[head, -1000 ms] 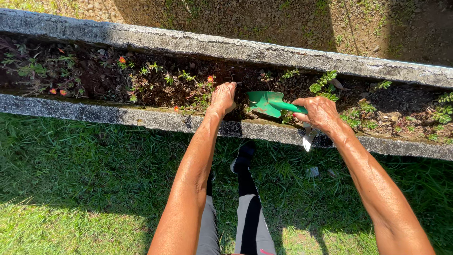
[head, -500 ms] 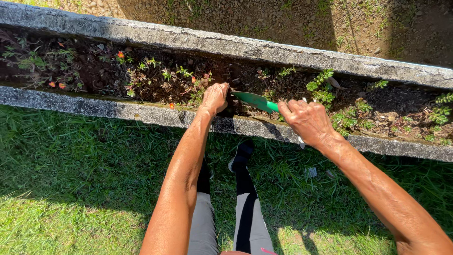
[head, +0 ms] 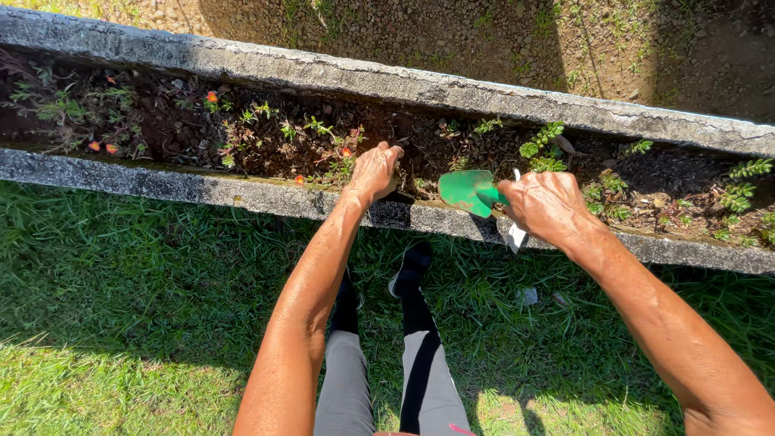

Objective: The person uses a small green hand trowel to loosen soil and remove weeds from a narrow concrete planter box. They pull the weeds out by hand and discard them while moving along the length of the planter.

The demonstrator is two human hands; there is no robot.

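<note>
I count one green trowel [head: 470, 192], its blade over the soil near the front wall of the long concrete planter [head: 242, 195]. My right hand [head: 547, 207] is clenched around its handle, with a white tag hanging below. My left hand [head: 374, 172] presses into the soil, fingers bent; whether it grasps anything I cannot tell. Two legs stand on grass [head: 121, 307].

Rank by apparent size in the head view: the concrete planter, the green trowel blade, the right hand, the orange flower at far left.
1. Concrete planter
2. Right hand
3. Green trowel blade, a little smaller than the hand
4. Orange flower
</note>
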